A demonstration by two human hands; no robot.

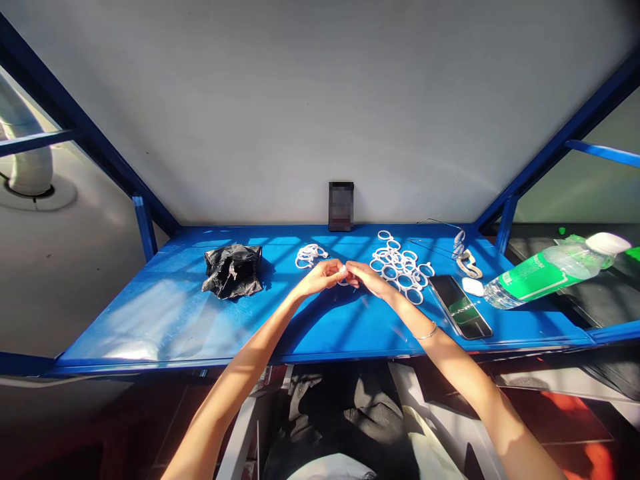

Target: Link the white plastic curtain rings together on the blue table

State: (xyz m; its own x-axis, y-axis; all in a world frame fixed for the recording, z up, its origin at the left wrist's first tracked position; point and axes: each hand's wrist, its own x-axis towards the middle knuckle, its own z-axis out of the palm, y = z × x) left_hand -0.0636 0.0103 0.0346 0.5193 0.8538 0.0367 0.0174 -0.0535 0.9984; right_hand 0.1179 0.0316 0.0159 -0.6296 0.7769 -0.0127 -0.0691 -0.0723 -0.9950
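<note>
Seen from the hands, the blue tabletop (310,337) carries a bottle (545,273) at three o'clock, its green label's white lettering too small to read. A crumpled black bag (233,267) sits at nine, a ring pile (400,267) close by at three, a phone (463,307) toward four. The left hand (320,277) and right hand (367,277) meet, a ring cluster (311,255) at ten; each grip pinches one white ring (343,284), partly hidden.

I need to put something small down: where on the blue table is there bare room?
Widest: front-left of the blue table, between the black bag and the left and front edges. Another patch lies between the left hand, right hand and front edge. Crowded: the right side, where the ring pile, phone, white case and bottle cluster.
</note>
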